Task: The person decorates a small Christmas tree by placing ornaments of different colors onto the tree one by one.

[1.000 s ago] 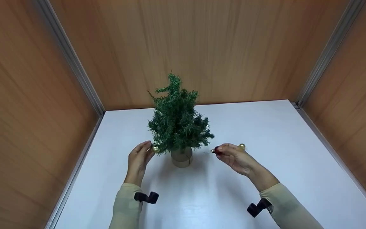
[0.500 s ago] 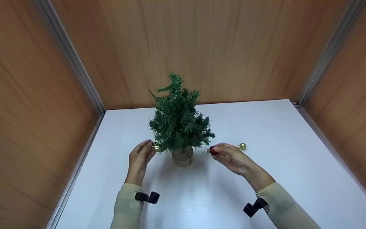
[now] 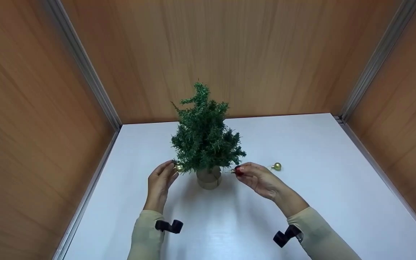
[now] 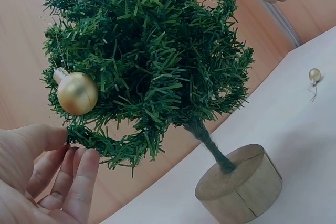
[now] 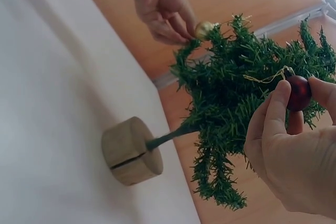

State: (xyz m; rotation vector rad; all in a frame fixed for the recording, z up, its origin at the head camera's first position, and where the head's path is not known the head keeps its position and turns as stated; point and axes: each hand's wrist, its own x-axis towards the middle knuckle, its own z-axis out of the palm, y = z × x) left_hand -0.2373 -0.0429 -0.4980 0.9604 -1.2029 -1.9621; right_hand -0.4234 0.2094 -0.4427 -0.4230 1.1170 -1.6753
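Note:
A small artificial Christmas tree [image 3: 206, 141] stands upright on a round wooden base [image 4: 239, 184]. At its lower left, my left hand [image 3: 159, 184] pinches the tip of a branch [image 4: 113, 145] between thumb and fingers. Just above those fingers a gold bauble [image 4: 77, 93] hangs against the greenery. On the other side, my right hand [image 3: 260, 180] holds a dark red bauble [image 5: 299, 93] between thumb and fingertips. The bauble's gold string loop [image 5: 265, 78] sticks out toward the lower right branches and overlaps them in the right wrist view.
Another gold bauble [image 3: 277, 166] lies on the white table [image 3: 302, 141], beyond my right hand, with its string loose. Wooden panels [image 3: 229, 57] with grey metal corner posts [image 3: 85, 65] enclose the table at the back and both sides.
My right hand has moved left with the red bauble, closer to the tree's lower right branches. My left hand stays at the left branch, almost unmoved.

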